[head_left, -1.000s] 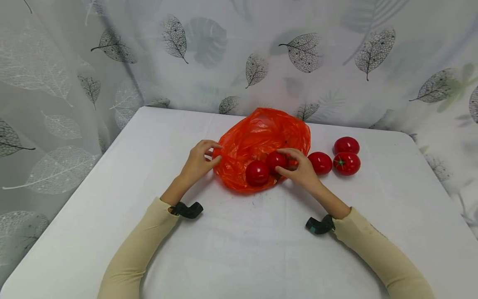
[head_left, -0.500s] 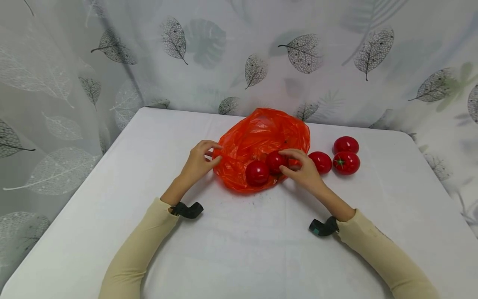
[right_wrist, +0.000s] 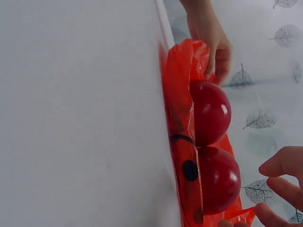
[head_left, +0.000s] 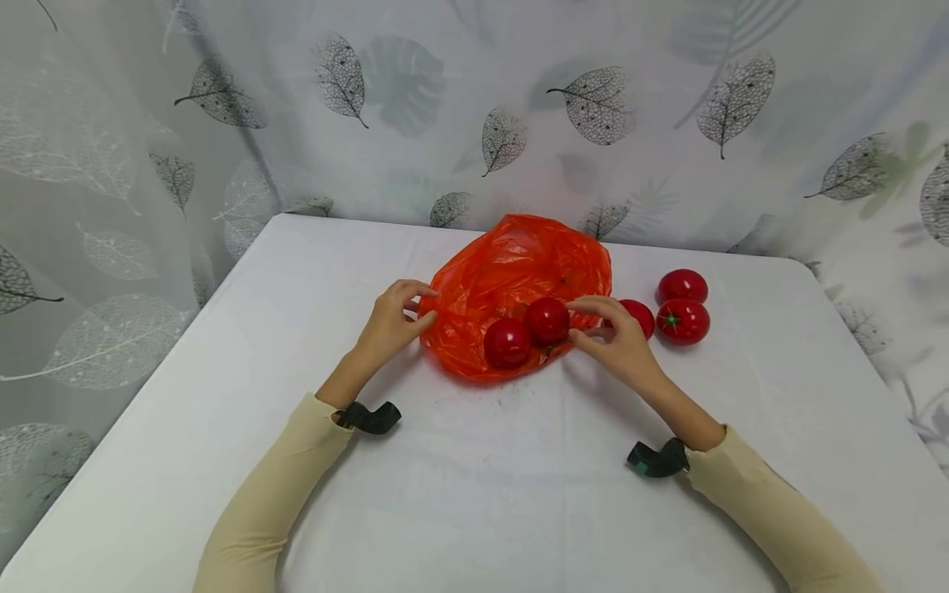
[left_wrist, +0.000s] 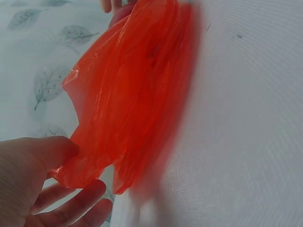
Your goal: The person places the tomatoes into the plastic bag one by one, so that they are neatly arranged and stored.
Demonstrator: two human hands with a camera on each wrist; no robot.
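Observation:
A thin red plastic bag (head_left: 519, 255) lies spread out on the white table. My left hand (head_left: 395, 319) pinches its left edge; in the left wrist view the thumb and fingers (left_wrist: 80, 205) stand either side of the film. Two glossy red tomatoes rest in the bag side by side, one (head_left: 507, 343) nearer the front and one (head_left: 547, 321) to its right. Just right of the second tomato is my right hand (head_left: 621, 344), its fingers spread apart and holding nothing. The right wrist view shows a gap between those fingers (right_wrist: 281, 163) and the tomato (right_wrist: 220, 179).
Right of the bag stand three more red tomatoes: one (head_left: 642, 317) partly behind my right hand, one (head_left: 684, 322) showing a green star-shaped top, and one (head_left: 682, 286) behind it. A leaf-patterned curtain (head_left: 460, 99) hangs behind the white table (head_left: 474, 494).
My right hand has let go of the right-hand tomato in the bag and drawn back to the right. The left hand stays at the bag's edge.

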